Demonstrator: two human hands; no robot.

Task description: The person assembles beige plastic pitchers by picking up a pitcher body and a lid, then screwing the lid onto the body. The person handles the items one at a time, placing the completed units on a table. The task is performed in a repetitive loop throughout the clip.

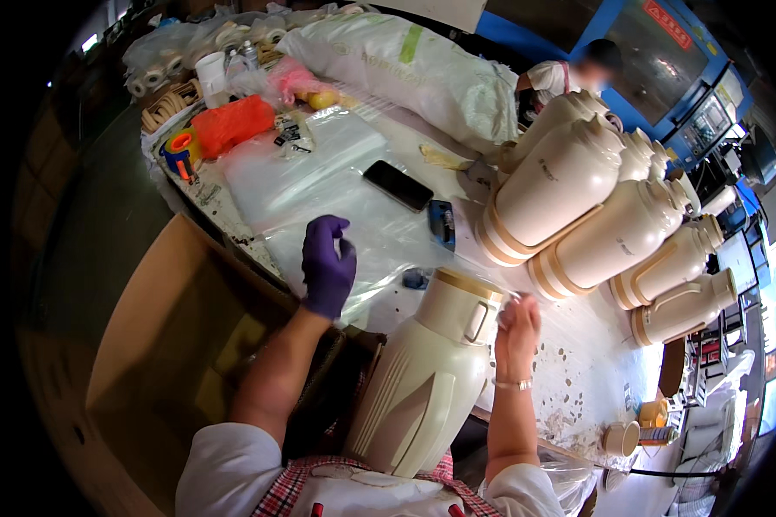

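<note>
A beige vacuum flask (418, 388) leans upright against my apron, its handled cup lid (459, 310) on top. Left of the lid, my left hand (328, 269) in a purple glove hovers over clear plastic bags (319, 185). Its fingers curl loosely, the thumb stands apart, and nothing shows between them. My bare right hand (517, 332) is closed in a pinch just right of the lid's handle. A small whitish bit shows at its fingertips, too blurred to name.
Several beige flasks (556, 185) stand along the table's right side. A black phone (397, 185) and blue tool (441, 224) lie ahead. An open cardboard box (147, 345) sits at left. Behind are a large white sack (405, 73) and a person (560, 77).
</note>
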